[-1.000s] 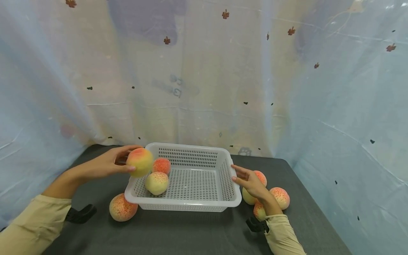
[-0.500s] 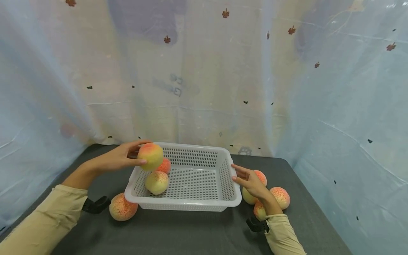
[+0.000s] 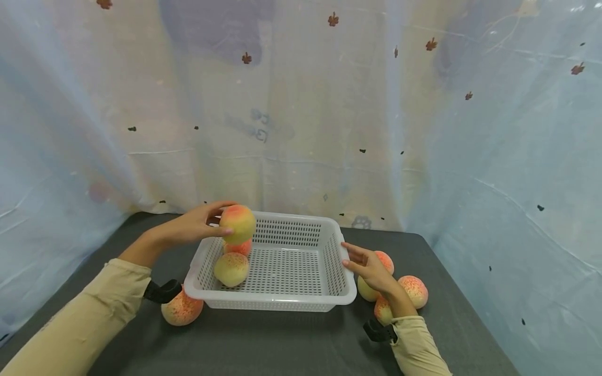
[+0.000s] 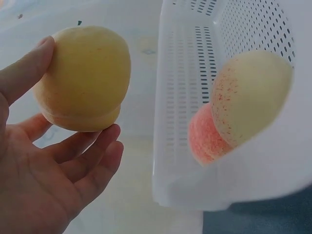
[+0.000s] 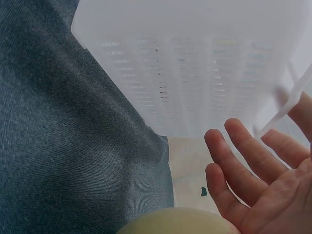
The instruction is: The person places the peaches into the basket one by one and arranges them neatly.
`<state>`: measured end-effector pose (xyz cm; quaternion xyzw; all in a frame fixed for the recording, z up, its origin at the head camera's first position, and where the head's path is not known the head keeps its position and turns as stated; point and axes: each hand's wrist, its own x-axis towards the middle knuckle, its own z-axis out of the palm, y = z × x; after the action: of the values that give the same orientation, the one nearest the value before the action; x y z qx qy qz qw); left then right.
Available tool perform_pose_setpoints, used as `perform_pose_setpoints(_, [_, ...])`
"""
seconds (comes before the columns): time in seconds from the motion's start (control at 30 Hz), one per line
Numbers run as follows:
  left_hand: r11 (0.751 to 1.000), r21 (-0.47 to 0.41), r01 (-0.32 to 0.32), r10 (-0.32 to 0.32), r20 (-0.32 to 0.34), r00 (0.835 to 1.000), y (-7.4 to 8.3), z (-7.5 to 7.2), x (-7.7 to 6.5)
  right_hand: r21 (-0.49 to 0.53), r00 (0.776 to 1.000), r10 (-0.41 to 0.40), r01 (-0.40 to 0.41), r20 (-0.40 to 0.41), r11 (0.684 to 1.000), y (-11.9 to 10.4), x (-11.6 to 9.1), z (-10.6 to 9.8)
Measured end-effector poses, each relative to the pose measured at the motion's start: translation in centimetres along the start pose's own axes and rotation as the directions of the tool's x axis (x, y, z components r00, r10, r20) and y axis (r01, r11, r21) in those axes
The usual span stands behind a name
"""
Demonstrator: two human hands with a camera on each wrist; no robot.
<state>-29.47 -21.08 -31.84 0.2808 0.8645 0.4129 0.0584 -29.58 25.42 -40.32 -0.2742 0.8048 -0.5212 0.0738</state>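
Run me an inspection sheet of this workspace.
Surface: dark grey tabletop.
Job's things: white perforated basket with a pale peach and a red peach inside; one speckled peach left of it, more peaches right.
Clutter: nothing seen.
Hands: left hand grips a yellow-orange peach near the basket's left end; right hand touches the basket's right rim.
Cables: nothing seen.
Surroundings: pale printed sheeting hangs behind and beside the tabletop.
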Motion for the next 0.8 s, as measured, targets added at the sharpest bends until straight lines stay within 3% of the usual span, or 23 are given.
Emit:
perform_pose_setpoints(0.63, [1.000,-0.013,0.011,-0.010,0.057,0.998,0.1,1.9,4.6,0.009,1.000,-0.020,0.020,0.008,1.000,0.0,0.0,0.0])
perform_pose_setpoints(0.8, [0.997,0.012,0.076,-0.077,0.089,0.993,0.3,2.7,5.4,0.005,1.000,-0.002,0.002,-0.001,1.000,-0.1,0.0,0.0])
